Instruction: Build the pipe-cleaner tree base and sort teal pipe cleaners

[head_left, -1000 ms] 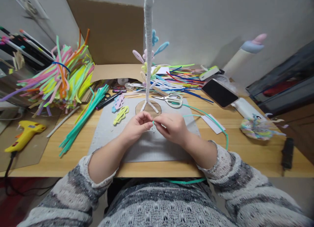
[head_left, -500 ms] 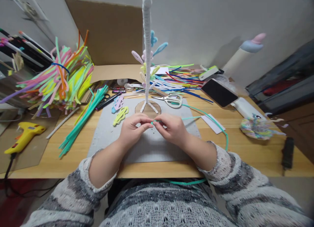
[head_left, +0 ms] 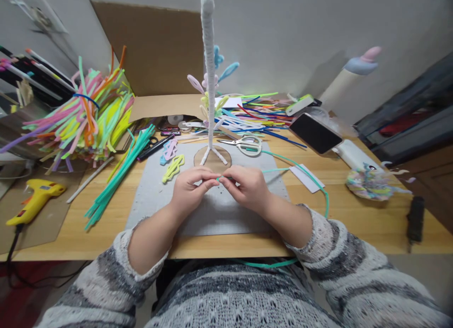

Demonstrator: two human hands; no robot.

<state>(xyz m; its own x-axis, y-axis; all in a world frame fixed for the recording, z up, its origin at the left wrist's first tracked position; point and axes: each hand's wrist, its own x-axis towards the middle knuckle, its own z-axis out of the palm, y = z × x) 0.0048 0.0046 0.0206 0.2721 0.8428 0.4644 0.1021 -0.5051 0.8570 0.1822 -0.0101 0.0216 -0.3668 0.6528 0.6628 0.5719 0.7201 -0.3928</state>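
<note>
Over the grey mat (head_left: 148, 196), my left hand (head_left: 191, 189) and my right hand (head_left: 247, 186) meet fingertip to fingertip. Both pinch a teal pipe cleaner (head_left: 276, 170), of which a small bit shows between the fingers. Its length seems to run out to the right of my right hand. Just behind the hands a white wrapped stem (head_left: 209, 73) stands upright on a round wooden disc (head_left: 198, 158), with blue, pink and yellow looped shapes beside it. Bent yellow pieces (head_left: 173, 169) lie left of the disc, and scissors (head_left: 249, 145) lie to its right.
Teal pipe cleaners (head_left: 122, 177) and a yellow glue gun (head_left: 35, 200) lie at the left, near a large multicoloured bundle (head_left: 88, 115). More loose pipe cleaners (head_left: 262, 113) lie at the back. A phone (head_left: 316, 133) and a white card (head_left: 306, 178) are at the right.
The fingertips have shifted slightly around the teal pipe cleaner, still pinched together. The whole view has moved a little; the objects on the table keep their places.
</note>
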